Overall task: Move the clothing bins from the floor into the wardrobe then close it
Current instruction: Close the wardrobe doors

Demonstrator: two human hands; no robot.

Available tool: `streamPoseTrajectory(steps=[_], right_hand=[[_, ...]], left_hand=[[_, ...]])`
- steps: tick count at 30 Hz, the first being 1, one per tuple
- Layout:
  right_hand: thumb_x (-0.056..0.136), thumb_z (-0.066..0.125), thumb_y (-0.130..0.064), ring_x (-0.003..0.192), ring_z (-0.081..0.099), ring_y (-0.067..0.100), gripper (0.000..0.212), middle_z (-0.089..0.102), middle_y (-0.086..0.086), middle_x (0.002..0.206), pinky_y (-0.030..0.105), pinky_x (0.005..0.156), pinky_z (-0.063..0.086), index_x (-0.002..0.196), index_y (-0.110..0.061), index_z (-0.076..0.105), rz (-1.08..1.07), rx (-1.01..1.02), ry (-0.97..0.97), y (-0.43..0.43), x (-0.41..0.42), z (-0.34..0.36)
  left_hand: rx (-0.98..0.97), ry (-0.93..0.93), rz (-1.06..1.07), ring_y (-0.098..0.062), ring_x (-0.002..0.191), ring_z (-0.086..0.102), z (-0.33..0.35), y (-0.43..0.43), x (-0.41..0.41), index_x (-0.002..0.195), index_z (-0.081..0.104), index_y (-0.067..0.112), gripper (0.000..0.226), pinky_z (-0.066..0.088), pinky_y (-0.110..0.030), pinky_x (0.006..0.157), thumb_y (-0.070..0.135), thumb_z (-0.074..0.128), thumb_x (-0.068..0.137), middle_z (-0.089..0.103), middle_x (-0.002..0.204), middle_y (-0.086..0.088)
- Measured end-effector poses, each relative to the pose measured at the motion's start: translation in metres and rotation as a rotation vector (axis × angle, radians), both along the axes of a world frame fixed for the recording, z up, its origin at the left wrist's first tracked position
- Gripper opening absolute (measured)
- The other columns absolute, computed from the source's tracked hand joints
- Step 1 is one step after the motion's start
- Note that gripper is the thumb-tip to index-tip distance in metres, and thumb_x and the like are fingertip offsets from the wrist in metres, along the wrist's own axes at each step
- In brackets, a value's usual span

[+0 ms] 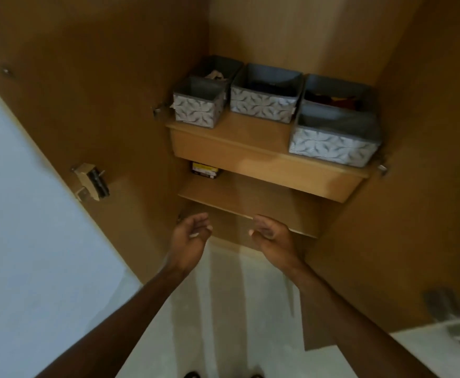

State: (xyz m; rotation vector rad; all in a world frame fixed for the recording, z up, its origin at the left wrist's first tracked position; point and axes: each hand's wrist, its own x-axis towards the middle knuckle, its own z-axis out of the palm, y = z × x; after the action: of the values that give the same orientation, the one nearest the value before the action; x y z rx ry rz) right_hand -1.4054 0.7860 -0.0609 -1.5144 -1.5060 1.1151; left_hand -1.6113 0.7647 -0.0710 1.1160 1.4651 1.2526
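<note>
In the upper middle of the frame, three grey fabric clothing bins with a pale leaf pattern stand in a row on the upper wooden shelf [250,148] of the open brown wardrobe [291,31]: a small bin [197,109], a middle bin [263,103] just beside it, and a large bin [332,144] at the right. Lower in the frame, the left hand [190,238] and the right hand [271,236] are held out empty, fingers loosely curled, palms facing each other. Both wardrobe doors stand open.

We see three bins [264,103] in grey with a pale leaf pattern, a tan-brown wardrobe [264,156], red and yellow clothes [332,99], and a whitish floor [223,309].
</note>
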Motion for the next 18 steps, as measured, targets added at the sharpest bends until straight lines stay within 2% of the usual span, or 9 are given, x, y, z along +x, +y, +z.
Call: streamPoseTrajectory(steps=[2,5,10,13,14,16,18], right_hand=[[0.086,0.069,-0.020,0.107,0.060,0.010,0.042,0.064,-0.004,0.118,0.031,0.095,0.051,0.126,-0.020,0.060,-0.064,0.006,-0.002,-0.021,0.027,0.007],[0.087,0.067,-0.018,0.113,0.058,0.015,0.043,0.062,0.001,0.124,0.035,0.097,0.051,0.129,-0.017,0.057,-0.122,-0.007,0.020,-0.059,0.075,0.016],[0.089,0.065,-0.021,0.113,0.058,0.012,0.043,0.061,-0.005,0.123,0.023,0.090,0.048,0.131,-0.018,0.056,-0.134,-0.004,-0.005,-0.122,0.168,0.029],[0.086,0.068,-0.026,0.110,0.061,0.011,0.044,0.064,-0.007,0.118,0.028,0.093,0.050,0.128,-0.023,0.058,-0.192,0.024,-0.079,-0.156,0.230,0.033],[0.086,0.069,-0.025,0.110,0.061,0.011,0.043,0.065,-0.007,0.117,0.025,0.092,0.050,0.128,-0.021,0.059,-0.220,0.042,-0.116,-0.170,0.252,0.037],[0.087,0.068,-0.022,0.106,0.062,0.009,0.038,0.066,-0.006,0.115,0.010,0.084,0.046,0.124,-0.017,0.062,-0.274,0.095,-0.178,-0.191,0.286,0.046],[0.087,0.066,-0.018,0.100,0.064,0.007,0.028,0.070,-0.003,0.113,0.001,0.077,0.042,0.116,-0.015,0.068,-0.339,0.180,-0.231,-0.209,0.322,0.056]], left_hand=[[0.022,-0.023,-0.036,-0.007,0.099,0.063,0.005,-0.009,0.030,0.118,0.062,0.012,0.030,0.049,-0.021,0.089,0.002,0.062,0.090,0.067,0.107,-0.001],[0.050,-0.033,-0.093,-0.006,0.095,0.063,0.007,-0.029,0.084,0.115,0.063,0.012,0.028,0.051,-0.015,0.083,0.001,0.063,0.089,0.068,0.104,-0.001],[0.044,-0.045,-0.183,-0.006,0.093,0.064,0.003,-0.067,0.176,0.111,0.064,0.015,0.026,0.050,-0.010,0.078,0.002,0.064,0.088,0.069,0.101,0.000],[0.065,-0.071,-0.247,-0.009,0.093,0.065,0.009,-0.092,0.234,0.104,0.065,0.020,0.024,0.049,-0.015,0.079,0.002,0.063,0.088,0.069,0.098,0.002],[0.074,-0.078,-0.281,-0.010,0.093,0.065,0.015,-0.100,0.256,0.104,0.065,0.020,0.023,0.049,-0.016,0.079,0.002,0.063,0.089,0.070,0.098,0.001],[0.095,-0.079,-0.318,-0.012,0.093,0.065,0.027,-0.107,0.292,0.105,0.066,0.017,0.020,0.050,-0.016,0.079,0.004,0.063,0.090,0.070,0.098,-0.001],[0.148,-0.076,-0.344,-0.011,0.090,0.065,0.043,-0.114,0.330,0.104,0.066,0.018,0.021,0.051,-0.013,0.076,0.003,0.061,0.090,0.069,0.096,0.001]])
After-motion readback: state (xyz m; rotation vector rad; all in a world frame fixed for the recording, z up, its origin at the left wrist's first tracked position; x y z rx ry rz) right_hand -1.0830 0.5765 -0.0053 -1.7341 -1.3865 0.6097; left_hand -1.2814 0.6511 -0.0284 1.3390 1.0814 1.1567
